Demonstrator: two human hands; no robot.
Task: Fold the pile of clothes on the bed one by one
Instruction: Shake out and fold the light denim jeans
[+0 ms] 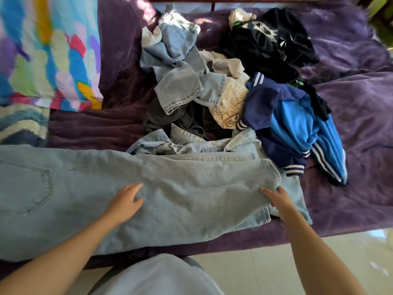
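A pair of light blue jeans [89, 188] lies stretched across the front of the bed, back pocket at the left, leg ends at the right. My left hand [125, 202] rests flat on the middle of the jeans with straight fingers. My right hand [276, 198] grips the leg hem at the right, thumb on top and fingers tucked under the cloth. Behind the jeans sits the pile of clothes [214, 99]: more light denim [176, 60], a blue striped jacket [295, 124], black garments [270, 43] and a cream printed top [230, 103].
A purple fuzzy blanket [350, 128] covers the bed. A bright multicoloured pillow [46, 52] lies at the back left, with a blue and white knit cover [21, 124] below it. White tiled floor [265, 262] shows along the near edge of the bed.
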